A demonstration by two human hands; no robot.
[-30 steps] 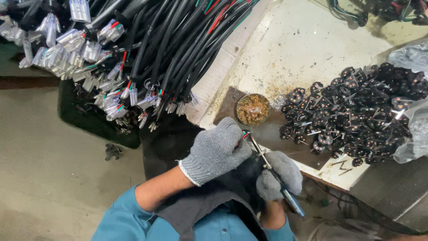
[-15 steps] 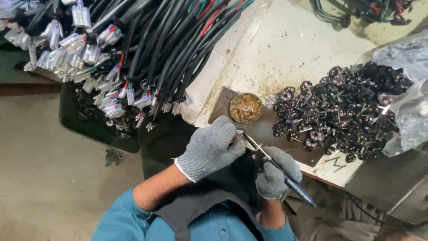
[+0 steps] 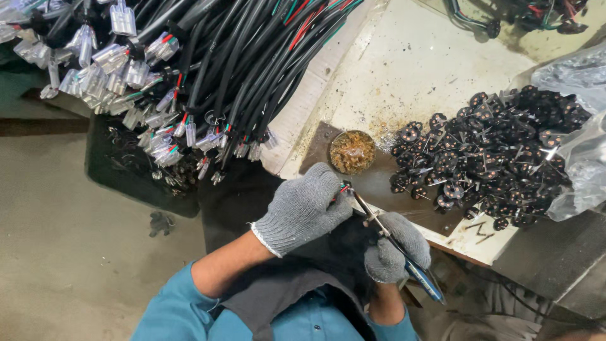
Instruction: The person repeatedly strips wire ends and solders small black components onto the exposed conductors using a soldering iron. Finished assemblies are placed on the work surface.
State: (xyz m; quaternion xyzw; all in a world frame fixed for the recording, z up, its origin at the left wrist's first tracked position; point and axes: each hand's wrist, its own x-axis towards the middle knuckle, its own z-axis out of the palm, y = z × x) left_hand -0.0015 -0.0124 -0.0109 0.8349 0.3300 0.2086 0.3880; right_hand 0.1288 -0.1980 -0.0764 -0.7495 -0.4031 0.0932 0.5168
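Workbench [image 3: 442, 69] upper right, cable bundle [image 3: 208, 69] upper left, black parts heap [image 3: 492, 151] right: all unchanged. Left hand [image 3: 303, 208] pinches coloured wire ends [image 3: 344, 187] at centre; right hand [image 3: 394, 246] stays clamped on blue-handled pliers [image 3: 404, 252], tips now nearer the wires.

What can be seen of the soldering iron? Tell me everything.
The soldering iron is a slim tool with a thin metal shaft and a blue handle. It lies slanted, tip up-left, handle down-right. The gloved right hand grips it around the middle. Its tip sits by the red and green wire ends pinched in the gloved left hand, just below the round tin. Whether tip and wires touch is unclear.
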